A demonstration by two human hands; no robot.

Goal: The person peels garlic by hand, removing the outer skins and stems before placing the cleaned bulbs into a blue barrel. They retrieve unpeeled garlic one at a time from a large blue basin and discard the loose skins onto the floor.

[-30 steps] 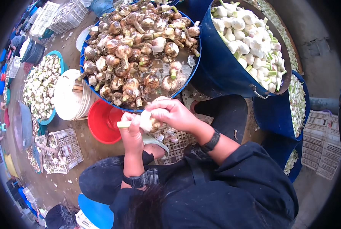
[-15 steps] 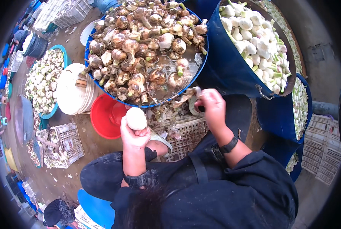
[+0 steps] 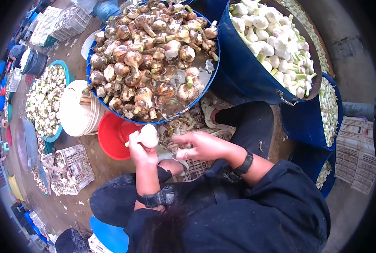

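Observation:
A smooth white garlic bulb point(image 3: 148, 135) sits in my left hand point(image 3: 143, 152), whose fingers are wrapped round it, its stem end poking out to the left. My right hand point(image 3: 202, 145) hovers just right of the bulb, fingers stretched out and thumb apart, with nothing visible in it. Ahead of both hands stands a blue-rimmed tub heaped with brown, unpeeled garlic bulbs point(image 3: 133, 59), with some murky water at its near right. Below, between my legs, garlic skins point(image 3: 183, 126) lie over a plastic crate point(image 3: 196, 168).
At the far right a tall blue barrel point(image 3: 226, 63) holds clean white garlic. A red basin point(image 3: 108, 141) and a white bucket point(image 3: 72, 111) stand left of the tub. Farther left are a teal tub of garlic point(image 3: 49, 95) and a crate of scraps point(image 3: 76, 168).
My right hand has come down and left toward the bulb; the strip of skin it held is gone from its fingers. The bulb has tilted in my left hand.

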